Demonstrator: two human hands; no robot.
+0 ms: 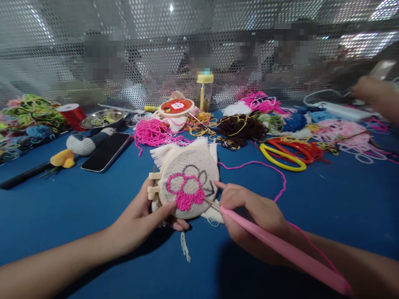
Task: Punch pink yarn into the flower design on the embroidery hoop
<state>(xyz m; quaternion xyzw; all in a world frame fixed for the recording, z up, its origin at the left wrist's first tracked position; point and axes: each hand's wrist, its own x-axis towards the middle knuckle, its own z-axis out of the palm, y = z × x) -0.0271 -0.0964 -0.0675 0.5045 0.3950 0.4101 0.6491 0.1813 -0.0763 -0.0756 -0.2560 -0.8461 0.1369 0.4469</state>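
Observation:
An embroidery hoop [188, 181] with beige cloth stands tilted on the blue table [77, 207]. A pink flower shape is partly filled with pink yarn inside a black outline. My left hand [141, 218] grips the hoop's lower left edge, thumb on the cloth. My right hand [249, 214] is closed around a long pink punch needle [280, 247], whose metal tip touches the cloth at the flower's right side. A pink yarn strand [268, 166] runs from the needle across the table.
Tangled yarn piles [240, 126] in pink, brown, yellow and blue lie behind the hoop. A phone [106, 151], a plush duck [77, 147], a red ribbon spool [72, 114], a finished hoop [176, 107], a bottle [204, 89] and yellow and red rings [286, 155] lie around. People sit behind a mesh screen; another person's hand [374, 93] is at right.

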